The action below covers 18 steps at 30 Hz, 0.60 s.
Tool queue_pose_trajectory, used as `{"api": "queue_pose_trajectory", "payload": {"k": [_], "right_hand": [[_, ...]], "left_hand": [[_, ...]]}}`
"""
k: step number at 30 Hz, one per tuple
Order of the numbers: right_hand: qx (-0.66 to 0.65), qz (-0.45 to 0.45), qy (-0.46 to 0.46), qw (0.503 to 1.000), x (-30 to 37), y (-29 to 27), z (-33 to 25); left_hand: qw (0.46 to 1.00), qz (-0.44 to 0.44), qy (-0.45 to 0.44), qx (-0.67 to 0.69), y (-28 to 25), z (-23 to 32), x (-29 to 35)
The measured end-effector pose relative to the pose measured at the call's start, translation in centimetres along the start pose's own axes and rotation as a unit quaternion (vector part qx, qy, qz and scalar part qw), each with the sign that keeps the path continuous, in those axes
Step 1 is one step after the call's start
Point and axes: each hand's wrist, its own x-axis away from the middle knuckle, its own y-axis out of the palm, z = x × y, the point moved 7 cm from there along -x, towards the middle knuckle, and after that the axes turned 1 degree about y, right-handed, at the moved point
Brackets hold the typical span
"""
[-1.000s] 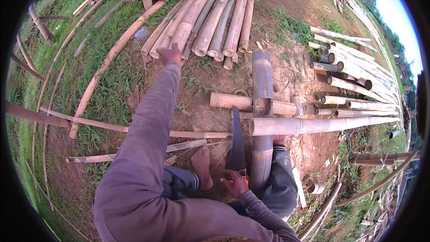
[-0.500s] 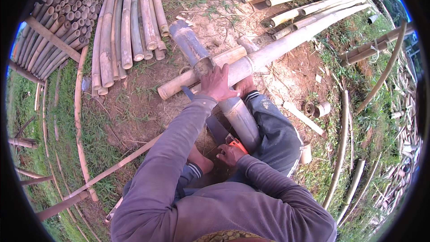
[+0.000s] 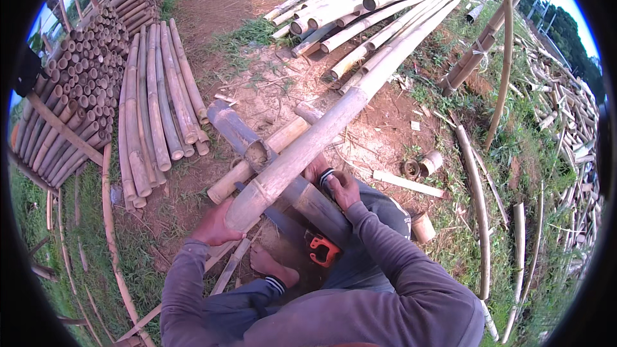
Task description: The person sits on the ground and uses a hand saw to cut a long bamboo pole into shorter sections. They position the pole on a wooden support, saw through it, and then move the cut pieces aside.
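Observation:
A long pale bamboo pole (image 3: pixel 308 149) slants from the far right toward me and crosses over a thick dark bamboo piece (image 3: pixel 313 202). My left hand (image 3: pixel 217 223) grips the pole's near end, thumb along the underside. Beside the pole, at my trouser cuff, my right hand (image 3: pixel 343 189) has its fingers curled in; whatever they hold, if anything, is hidden. Below the thick piece lies a handsaw, its orange handle (image 3: pixel 324 252) free of my hands and its dark blade partly covered. A shorter bamboo length (image 3: pixel 283 136) passes beneath the thick piece.
Bundled poles (image 3: pixel 154 99) lie on the left beside a stack of cut bamboo (image 3: pixel 87 80). More poles (image 3: pixel 360 16) spread out at the far side. Bamboo offcuts (image 3: pixel 429 164) are on the ground at right. My bare foot (image 3: pixel 273 263) rests below the pole's end.
My right hand has let go of the saw and moved up beside my leg. My left hand now holds the long pole's end, which has shifted nearer and leftward. The view has tilted upward.

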Motion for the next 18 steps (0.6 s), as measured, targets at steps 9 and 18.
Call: {"api": "queue_pose_trajectory", "payload": {"k": [9,18], "right_hand": [[-0.554,-0.08,0.105,0.822,-14.9,4.4,-15.6],[-0.527,-0.2,0.31,0.765,10.0,28.8,-14.3]], "left_hand": [[0.912,0.067,-0.342,-0.214,-8.9,-12.9,35.3],[0.485,0.712,-0.202,0.466,4.9,-15.3,36.7]]}}
